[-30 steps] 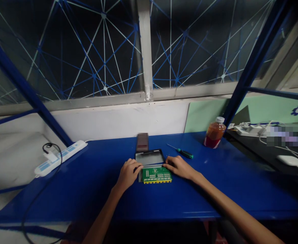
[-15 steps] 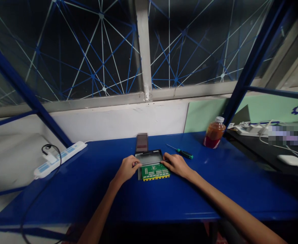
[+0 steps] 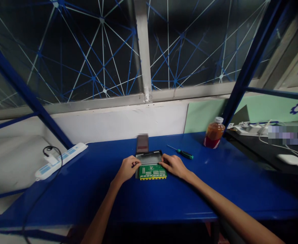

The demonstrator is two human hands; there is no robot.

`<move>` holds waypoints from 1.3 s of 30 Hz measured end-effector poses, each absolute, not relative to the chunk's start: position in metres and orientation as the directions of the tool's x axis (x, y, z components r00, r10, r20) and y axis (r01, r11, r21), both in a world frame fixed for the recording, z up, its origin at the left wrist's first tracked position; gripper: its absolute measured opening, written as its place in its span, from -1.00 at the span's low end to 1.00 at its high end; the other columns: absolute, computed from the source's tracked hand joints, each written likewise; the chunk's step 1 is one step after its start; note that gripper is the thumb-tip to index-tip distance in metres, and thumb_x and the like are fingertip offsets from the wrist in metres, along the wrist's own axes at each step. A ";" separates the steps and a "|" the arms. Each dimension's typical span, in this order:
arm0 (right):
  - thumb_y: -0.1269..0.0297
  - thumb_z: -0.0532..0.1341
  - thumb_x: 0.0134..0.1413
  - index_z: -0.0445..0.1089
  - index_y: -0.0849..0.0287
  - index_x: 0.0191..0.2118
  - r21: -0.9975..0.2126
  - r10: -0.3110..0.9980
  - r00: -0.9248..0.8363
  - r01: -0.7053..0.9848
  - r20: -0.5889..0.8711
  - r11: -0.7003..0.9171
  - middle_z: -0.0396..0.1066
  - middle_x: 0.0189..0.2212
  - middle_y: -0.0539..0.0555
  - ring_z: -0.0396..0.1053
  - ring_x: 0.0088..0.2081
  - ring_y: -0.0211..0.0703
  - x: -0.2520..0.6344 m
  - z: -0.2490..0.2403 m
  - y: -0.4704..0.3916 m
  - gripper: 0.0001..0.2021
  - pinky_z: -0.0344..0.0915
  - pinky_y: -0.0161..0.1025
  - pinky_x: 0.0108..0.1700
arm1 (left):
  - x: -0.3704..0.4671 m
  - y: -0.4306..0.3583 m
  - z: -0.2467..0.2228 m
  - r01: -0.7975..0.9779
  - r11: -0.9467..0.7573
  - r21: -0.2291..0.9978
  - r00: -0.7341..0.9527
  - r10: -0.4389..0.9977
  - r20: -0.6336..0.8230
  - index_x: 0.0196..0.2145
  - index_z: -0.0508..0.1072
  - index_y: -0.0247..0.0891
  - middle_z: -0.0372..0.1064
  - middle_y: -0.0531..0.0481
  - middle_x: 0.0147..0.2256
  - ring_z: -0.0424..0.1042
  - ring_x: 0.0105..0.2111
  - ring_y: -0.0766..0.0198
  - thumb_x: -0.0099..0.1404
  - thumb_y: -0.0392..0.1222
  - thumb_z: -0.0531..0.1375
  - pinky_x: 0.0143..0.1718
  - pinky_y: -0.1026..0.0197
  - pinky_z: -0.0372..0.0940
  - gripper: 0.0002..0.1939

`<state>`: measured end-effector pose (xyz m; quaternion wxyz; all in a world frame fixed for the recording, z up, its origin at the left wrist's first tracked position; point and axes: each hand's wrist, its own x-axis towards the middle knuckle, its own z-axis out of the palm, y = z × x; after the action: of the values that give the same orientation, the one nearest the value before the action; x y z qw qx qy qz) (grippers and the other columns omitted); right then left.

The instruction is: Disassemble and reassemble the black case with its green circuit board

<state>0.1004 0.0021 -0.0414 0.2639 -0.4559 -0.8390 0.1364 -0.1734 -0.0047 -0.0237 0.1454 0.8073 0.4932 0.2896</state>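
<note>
A dark, shallow metal cover is tilted up behind a green circuit board with a yellow connector strip along its front edge. My left hand pinches the cover's left end, near the board's left corner. At the cover's right end, my right hand grips it between thumb and fingers. Part of a grey base shows at the board's left side. The fingertips partly hide both ends of the cover.
A green-handled screwdriver lies behind my right hand. Behind the cover is a dark flat device. A bottle stands at the back right, a white power strip with a black cable at the left.
The circuit board has shifted slightly left and now sits straighter beneath the cover. Both hands keep their hold on the cover, nearly in place.
</note>
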 end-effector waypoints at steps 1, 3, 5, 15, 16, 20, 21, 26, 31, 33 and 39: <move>0.08 0.12 0.22 0.33 0.11 -0.30 -0.472 0.838 -0.444 0.693 0.317 0.545 0.43 -0.55 -0.03 0.37 -0.51 -0.20 0.101 -0.040 0.002 -0.78 0.04 -0.34 -0.47 | -0.173 -0.004 -0.024 0.717 -0.471 0.514 0.351 0.881 0.317 -0.36 0.56 -0.21 0.47 -0.05 -0.37 0.41 -0.41 0.23 0.26 -0.15 0.15 -0.37 0.23 0.30 -0.81; 0.05 0.13 0.20 0.34 0.11 -0.30 -0.491 0.843 -0.428 0.685 0.326 0.538 0.42 -0.57 -0.04 0.36 -0.54 -0.20 0.103 -0.036 0.004 -0.76 0.05 -0.34 -0.48 | -0.173 -0.003 -0.024 0.731 -0.474 0.491 0.362 0.879 0.310 -0.36 0.56 -0.20 0.48 -0.05 -0.36 0.42 -0.37 0.21 0.26 -0.16 0.16 -0.33 0.21 0.30 -0.82; 0.02 0.12 0.20 0.35 0.11 -0.30 -0.508 0.851 -0.378 0.685 0.365 0.522 0.42 -0.58 -0.04 0.36 -0.55 -0.19 0.109 -0.031 0.007 -0.74 0.08 -0.33 -0.47 | -0.174 -0.003 -0.024 0.746 -0.478 0.464 0.367 0.876 0.312 -0.37 0.56 -0.19 0.48 -0.04 -0.36 0.42 -0.35 0.20 0.26 -0.18 0.17 -0.30 0.20 0.29 -0.84; -0.13 0.15 0.10 0.42 0.13 -0.30 -0.293 0.796 -0.002 0.929 0.606 0.226 0.43 -0.29 0.12 0.38 -0.23 -0.02 0.180 -0.034 0.013 -0.61 0.18 -0.24 -0.37 | -0.175 -0.008 -0.025 0.776 -0.480 0.408 0.368 0.871 0.325 -0.38 0.56 -0.15 0.49 -0.01 -0.33 0.42 -0.26 0.17 0.29 -0.17 0.18 -0.23 0.19 0.26 -0.84; -0.16 0.16 0.06 0.43 0.12 -0.27 -0.262 0.812 -0.024 0.941 0.583 0.216 0.43 -0.27 0.13 0.37 -0.19 0.01 0.185 -0.038 0.010 -0.58 0.19 -0.23 -0.38 | -0.174 -0.009 -0.024 0.781 -0.480 0.400 0.367 0.870 0.328 -0.37 0.56 -0.14 0.48 -0.01 -0.31 0.42 -0.25 0.17 0.30 -0.16 0.17 -0.22 0.19 0.25 -0.83; -0.14 0.19 0.03 0.44 0.10 -0.22 -0.215 0.885 -0.079 0.957 0.459 0.196 0.42 -0.28 0.12 0.36 -0.20 0.01 0.195 -0.051 0.003 -0.60 0.23 -0.21 -0.36 | -0.167 -0.013 -0.017 0.807 -0.476 0.349 0.360 0.865 0.348 -0.31 0.56 -0.12 0.43 -0.01 -0.21 0.41 -0.20 0.16 0.33 -0.12 0.13 -0.16 0.14 0.24 -0.80; -0.08 0.19 0.05 0.45 0.10 -0.23 -0.214 0.896 -0.086 0.957 0.436 0.196 0.42 -0.28 0.12 0.37 -0.19 0.01 0.196 -0.053 0.004 -0.64 0.24 -0.21 -0.35 | -0.166 -0.014 -0.015 0.809 -0.480 0.339 0.366 0.863 0.350 -0.29 0.56 -0.13 0.42 -0.02 -0.20 0.40 -0.18 0.15 0.34 -0.12 0.13 -0.16 0.13 0.23 -0.81; 0.06 0.12 0.14 0.44 0.14 -0.17 -0.364 0.900 -0.071 0.898 0.430 0.245 0.49 -0.26 0.13 0.42 -0.25 -0.01 0.193 -0.050 0.011 -0.70 0.27 -0.19 -0.32 | -0.160 -0.009 -0.006 0.789 -0.517 0.332 0.392 0.839 0.376 -0.25 0.55 -0.13 0.40 -0.03 -0.14 0.38 -0.13 0.13 0.34 -0.12 0.13 -0.12 0.08 0.23 -0.81; -0.01 0.21 0.06 0.46 0.17 -0.17 -0.623 0.818 0.065 0.684 0.571 0.380 0.52 -0.31 0.11 0.42 -0.40 -0.10 0.172 -0.010 0.017 -0.64 0.31 -0.21 -0.36 | -0.142 0.007 0.009 0.729 -0.575 0.371 0.396 0.796 0.458 -0.09 0.50 -0.11 0.39 -0.05 -0.09 0.38 -0.10 0.13 0.33 -0.12 0.15 -0.06 0.05 0.26 -0.78; 0.00 0.25 0.03 0.46 0.18 -0.23 -0.691 0.807 0.084 0.572 0.585 0.442 0.48 -0.42 0.07 0.37 -0.46 -0.16 0.156 0.011 0.021 -0.66 0.30 -0.25 -0.41 | -0.128 0.013 0.015 0.701 -0.599 0.388 0.374 0.771 0.515 0.02 0.43 -0.11 0.39 -0.06 -0.05 0.37 -0.05 0.11 0.32 -0.13 0.18 -0.03 0.05 0.26 -0.69; 0.01 0.25 0.05 0.39 0.18 -0.41 -0.739 0.775 0.071 0.367 0.628 0.566 0.39 -0.53 0.01 0.32 -0.56 -0.24 0.106 0.043 0.030 -0.70 0.25 -0.30 -0.51 | -0.095 0.017 0.011 0.593 -0.640 0.489 0.398 0.760 0.513 0.03 0.43 -0.22 0.46 -0.04 -0.19 0.41 -0.36 0.28 0.32 -0.13 0.19 -0.23 0.20 0.31 -0.66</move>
<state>0.1063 0.0304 0.0433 0.5900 -0.4328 -0.6593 0.1728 -0.0946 0.0165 0.0107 0.1144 0.8281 0.4084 0.3665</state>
